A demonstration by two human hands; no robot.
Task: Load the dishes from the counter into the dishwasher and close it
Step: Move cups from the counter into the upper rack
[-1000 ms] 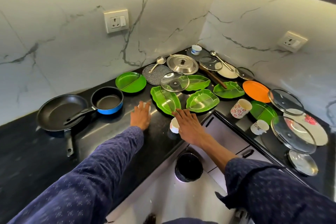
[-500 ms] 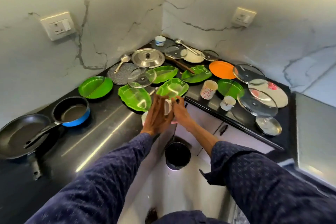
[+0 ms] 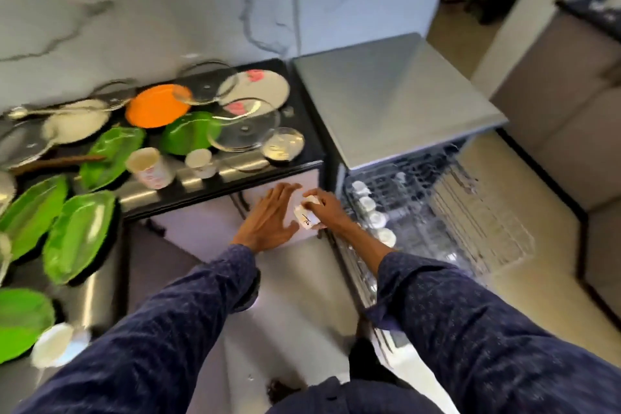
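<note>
Motion blur smears the whole view, so the dishwasher (image 3: 420, 208) rack at 3 o'clock reads only as pale wire with a row of small white cups (image 3: 369, 212) along its near edge. The right hand (image 3: 327, 212) is closed around a small white cup (image 3: 307, 217) with a dark mark — half hidden by the fingers — held in the air just left of the rack. The left hand (image 3: 270, 218), beside it, is spread flat and holds nothing; glossy green leaf-shaped plates (image 3: 79, 228), a round orange plate (image 3: 158, 105) and glass lids (image 3: 243, 124) crowd the black counter (image 3: 302, 104) from 9 to 11 o'clock.
</note>
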